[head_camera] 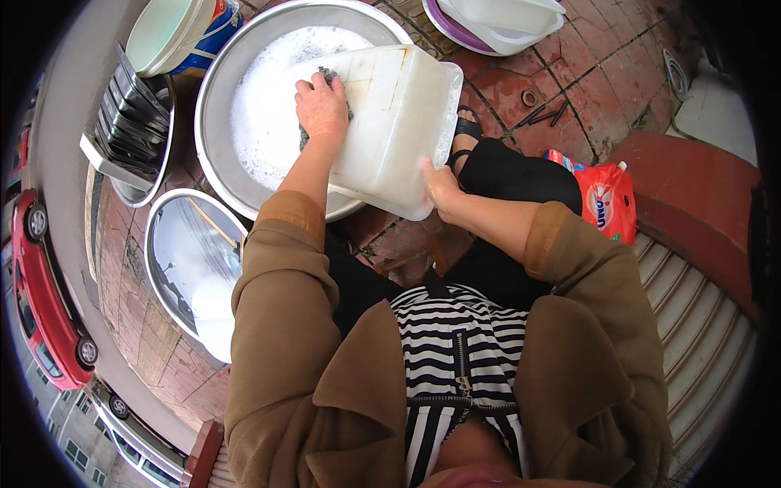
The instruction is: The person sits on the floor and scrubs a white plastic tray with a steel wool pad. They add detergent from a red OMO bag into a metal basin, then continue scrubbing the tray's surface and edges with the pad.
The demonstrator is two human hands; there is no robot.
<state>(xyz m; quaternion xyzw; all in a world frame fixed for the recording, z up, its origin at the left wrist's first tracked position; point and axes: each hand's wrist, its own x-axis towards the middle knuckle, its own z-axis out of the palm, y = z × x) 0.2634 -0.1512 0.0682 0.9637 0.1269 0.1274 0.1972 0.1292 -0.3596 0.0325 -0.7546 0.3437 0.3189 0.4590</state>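
My left hand (pixel 323 108) presses a dark grey scouring pad (pixel 328 75), likely steel wool, against the outside of a white plastic tub (pixel 381 122). The pad is partly hidden under my palm and fingers. Stains and brownish lines mark the tub's surface. It lies tilted across a wide metal basin (pixel 212 137), its rim towards my right side. My right hand (pixel 442 188) grips that rim near its lower corner, fingers hidden behind it. White suds (pixel 259 122) fill much of the basin.
Left of the basin are a metal basin of water (pixel 183 244) holding a stick, a stack of black trays (pixel 131 116) and a plastic bucket (pixel 165 39). White tubs (pixel 506 30) stand ahead. A red OMO detergent bag (pixel 610 198) and a tape roll (pixel 529 97) are to the right.
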